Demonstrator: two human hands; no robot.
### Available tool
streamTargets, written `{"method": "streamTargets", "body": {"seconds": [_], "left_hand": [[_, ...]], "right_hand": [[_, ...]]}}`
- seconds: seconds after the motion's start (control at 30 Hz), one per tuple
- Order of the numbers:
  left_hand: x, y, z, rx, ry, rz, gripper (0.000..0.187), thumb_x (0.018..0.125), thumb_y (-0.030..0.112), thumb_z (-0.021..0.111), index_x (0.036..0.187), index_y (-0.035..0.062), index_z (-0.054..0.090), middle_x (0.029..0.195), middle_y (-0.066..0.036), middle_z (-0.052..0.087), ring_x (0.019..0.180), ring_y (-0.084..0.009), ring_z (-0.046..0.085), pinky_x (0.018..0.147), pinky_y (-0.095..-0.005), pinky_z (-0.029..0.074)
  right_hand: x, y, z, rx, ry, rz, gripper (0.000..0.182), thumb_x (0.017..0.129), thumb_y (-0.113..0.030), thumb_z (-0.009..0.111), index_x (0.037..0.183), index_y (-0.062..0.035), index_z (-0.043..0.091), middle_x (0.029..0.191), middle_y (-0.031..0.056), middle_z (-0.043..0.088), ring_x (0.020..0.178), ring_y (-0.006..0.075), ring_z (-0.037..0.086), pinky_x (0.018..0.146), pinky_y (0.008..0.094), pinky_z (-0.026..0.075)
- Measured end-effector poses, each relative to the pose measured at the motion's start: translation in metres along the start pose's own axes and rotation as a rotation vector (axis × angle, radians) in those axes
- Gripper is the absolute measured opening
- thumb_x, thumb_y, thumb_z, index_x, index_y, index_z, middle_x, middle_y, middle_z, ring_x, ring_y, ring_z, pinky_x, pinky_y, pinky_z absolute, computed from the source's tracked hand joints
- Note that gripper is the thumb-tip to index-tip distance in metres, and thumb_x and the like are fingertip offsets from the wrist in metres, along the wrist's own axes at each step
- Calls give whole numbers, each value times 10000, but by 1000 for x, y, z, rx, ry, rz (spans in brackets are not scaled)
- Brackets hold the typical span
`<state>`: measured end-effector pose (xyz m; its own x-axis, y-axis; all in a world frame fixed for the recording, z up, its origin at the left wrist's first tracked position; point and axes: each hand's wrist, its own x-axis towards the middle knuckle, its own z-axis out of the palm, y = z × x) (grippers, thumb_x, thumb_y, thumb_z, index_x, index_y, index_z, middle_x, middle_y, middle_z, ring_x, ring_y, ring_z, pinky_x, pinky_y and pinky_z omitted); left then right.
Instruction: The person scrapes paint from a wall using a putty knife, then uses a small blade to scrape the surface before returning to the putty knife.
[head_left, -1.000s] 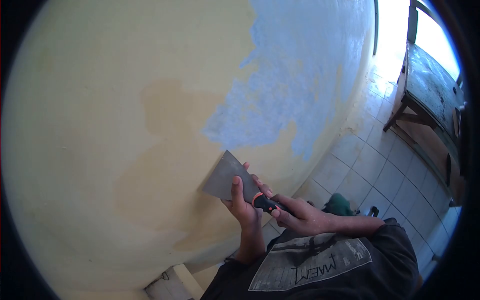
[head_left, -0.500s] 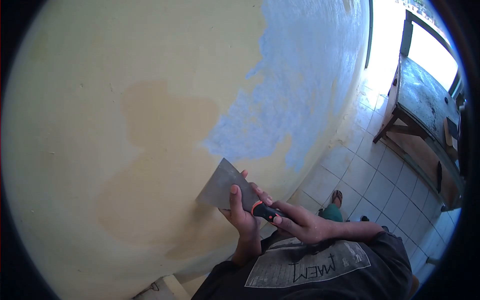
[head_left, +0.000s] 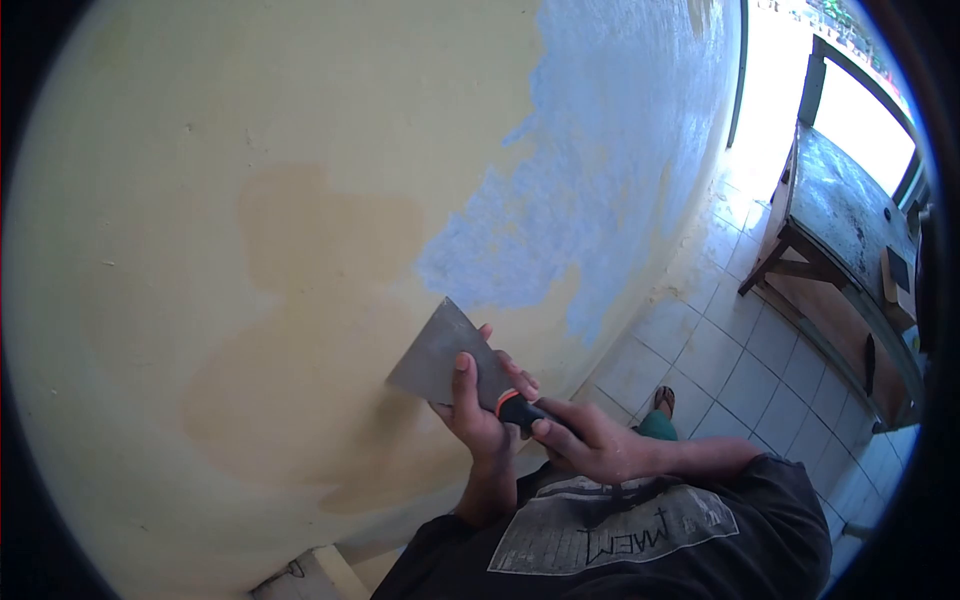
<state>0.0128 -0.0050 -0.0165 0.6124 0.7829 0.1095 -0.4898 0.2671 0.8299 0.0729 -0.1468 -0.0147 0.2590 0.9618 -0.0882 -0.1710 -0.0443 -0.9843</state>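
Note:
A wide putty knife point(head_left: 430, 352) with a flat grey blade and a black and orange handle is held between both hands in front of the wall. My right hand point(head_left: 605, 448) is closed around the handle, its thumb along the top. Lower on the blade, my left hand point(head_left: 475, 415) grips it, with the thumb on the near face and the other fingers behind. The wall point(head_left: 330, 90) is pale yellow, with a large bluish patch point(head_left: 560, 210) where the yellow coat is absent. A darker tan area point(head_left: 300, 390) spreads to the left of the blade.
White floor tiles point(head_left: 720, 350) run along the wall's foot at right. A worn wooden table point(head_left: 850, 200) stands there with a small box-like item point(head_left: 897, 280) on it. A sandalled foot point(head_left: 664, 402) shows below. Something pale with a wooden edge point(head_left: 340, 572) sits at bottom left.
The putty knife and both hands have shifted slightly up and left in view. Both hands keep their hold. The view itself has moved a little.

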Motion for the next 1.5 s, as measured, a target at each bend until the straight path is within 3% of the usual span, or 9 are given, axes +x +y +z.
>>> {"method": "streamTargets", "body": {"seconds": [0.23,0.33,0.63,0.73,0.87,1.07,1.5], "left_hand": [[-2,-2,4,-16,86,-33,468,985,312,512,1245,-77,498,688,-116,586,438,-196,553,456,-348,483],[2,-3,-4,3,7,-9,478,986,327,503,1253,-70,492,690,-110,581,435,-199,547,459,-344,484],[10,-5,2,-60,105,-59,503,1004,362,449,1274,-61,477,698,-111,589,437,-217,554,477,-350,500],[8,-6,-1,30,14,-11,503,1008,359,445,1285,-61,461,708,-115,591,439,-221,553,482,-353,504],[13,3,-2,-87,33,-28,477,1015,328,442,1285,-64,455,712,-113,593,443,-222,556,489,-358,510],[17,-1,0,-10,-24,5,482,1014,345,438,1276,-59,463,711,-100,585,449,-212,557,493,-356,517],[19,19,5,-8,18,7,495,1014,367,443,1278,-51,465,719,-104,583,446,-210,556,487,-354,509]], "right_hand": [[4,10,-1,-58,38,-20,436,1053,-338,420,1222,50,527,621,37,510,590,111,487,577,318,425],[3,3,1,-48,38,11,446,1046,-331,438,1267,50,511,623,70,521,602,127,509,592,334,439],[12,1,-8,-150,69,-10,420,1039,-317,459,1258,35,523,629,129,528,601,174,524,602,370,439],[12,-11,-8,-164,73,-8,393,1033,-306,464,1220,33,535,646,173,551,602,241,567,612,388,445],[16,-22,-3,-182,57,-22,381,1030,-300,469,1195,36,542,652,191,564,608,284,588,624,397,452],[16,-15,-9,-173,68,-46,396,1031,-305,470,1217,40,528,662,204,576,612,305,604,630,397,459],[21,-34,-6,-169,33,-11,393,1035,-312,469,1198,39,532,631,184,545,583,255,555,618,393,448]]}}
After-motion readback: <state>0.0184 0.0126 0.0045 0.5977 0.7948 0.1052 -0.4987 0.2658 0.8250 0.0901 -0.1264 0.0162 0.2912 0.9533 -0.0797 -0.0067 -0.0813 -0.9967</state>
